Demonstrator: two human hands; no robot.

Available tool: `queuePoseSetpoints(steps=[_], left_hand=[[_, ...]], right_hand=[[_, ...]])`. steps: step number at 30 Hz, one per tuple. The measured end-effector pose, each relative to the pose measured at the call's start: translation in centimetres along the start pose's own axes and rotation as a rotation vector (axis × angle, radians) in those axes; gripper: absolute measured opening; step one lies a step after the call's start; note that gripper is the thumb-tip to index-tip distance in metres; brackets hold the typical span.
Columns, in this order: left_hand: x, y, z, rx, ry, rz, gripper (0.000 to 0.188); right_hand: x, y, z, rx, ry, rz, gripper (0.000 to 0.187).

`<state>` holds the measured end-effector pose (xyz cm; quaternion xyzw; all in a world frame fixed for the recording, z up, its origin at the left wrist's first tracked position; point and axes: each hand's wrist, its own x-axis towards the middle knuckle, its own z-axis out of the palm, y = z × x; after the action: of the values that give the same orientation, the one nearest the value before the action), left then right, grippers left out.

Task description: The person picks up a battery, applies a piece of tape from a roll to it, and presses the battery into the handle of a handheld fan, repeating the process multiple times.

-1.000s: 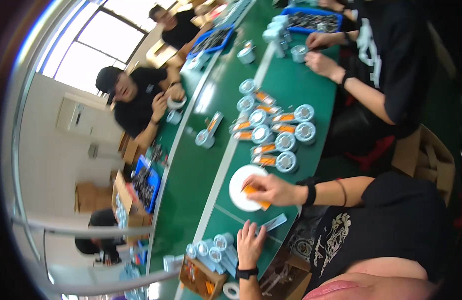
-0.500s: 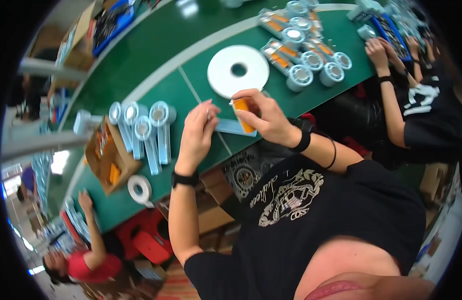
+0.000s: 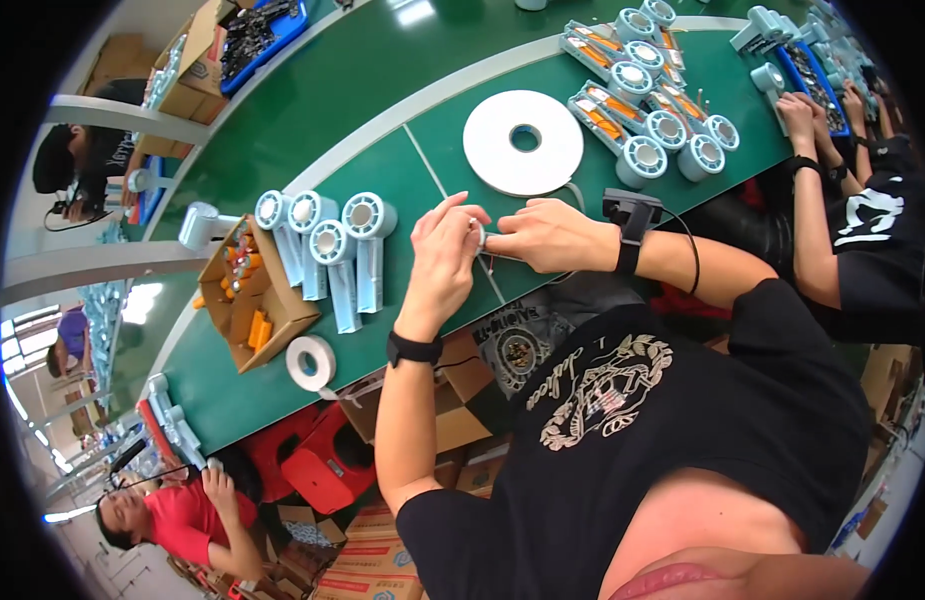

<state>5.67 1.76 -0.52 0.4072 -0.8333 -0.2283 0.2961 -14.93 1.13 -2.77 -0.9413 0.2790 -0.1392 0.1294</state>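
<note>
Half hiding pale piece (image 3: 479, 233) mid-frame, between pinching left hand (image 3: 442, 262) and curled right hand (image 3: 560, 236); cannot tell right grip, long axis.

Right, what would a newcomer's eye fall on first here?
Probably the big white tape roll, lying flat on the green table just beyond the person's right hand. Next come the light-blue handheld-fan housings with orange parts, clustered to its right. Toward the left, an open cardboard box holds orange cylinders.
</note>
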Motion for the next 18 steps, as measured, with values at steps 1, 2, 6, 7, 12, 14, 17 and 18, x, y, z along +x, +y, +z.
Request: queuePoseSetpoints(steps=[1, 2, 6, 7, 12, 14, 17, 18], left_hand=[[-0.2, -0.2, -0.3, 0.019, 0.022, -0.005, 0.009], [-0.2, -0.3, -0.3, 0.05, 0.023, -0.014, 0.009], [-0.9, 0.8, -0.5, -0.156, 0.015, -0.079, 0.009], [-1.2, 0.9, -0.7, -0.138, 0.036, -0.056, 0.008], [0.8, 3.2, -1.9, -0.015, 0.143, 0.103, 0.007], [2.0, 4.8, -3.0, 0.041, 0.11, 0.1, 0.007], [4.5, 4.5, -4.1, 0.11, 0.075, 0.11, 0.005], [5.5, 4.0, -4.1, 0.107, 0.078, 0.077, 0.005]], right_hand=[[0.3, -0.1, 0.1, 0.01, 0.021, -0.022, 0.018], [-0.2, -0.1, 0.0, -0.006, 0.014, -0.006, 0.016], [-0.4, -0.7, -0.1, -0.066, 0.203, -0.011, 0.018], [0.1, -1.1, 0.0, -0.057, 0.228, -0.029, 0.018], [-0.1, -2.0, -0.5, 0.501, 0.429, 0.201, 0.035], [-0.4, -1.5, -2.2, 0.81, 0.518, 0.416, 0.05], [1.1, 0.0, -5.2, 0.75, 0.153, 0.529, 0.062], [1.3, 0.9, -5.1, 0.734, 0.19, 0.571, 0.062]])
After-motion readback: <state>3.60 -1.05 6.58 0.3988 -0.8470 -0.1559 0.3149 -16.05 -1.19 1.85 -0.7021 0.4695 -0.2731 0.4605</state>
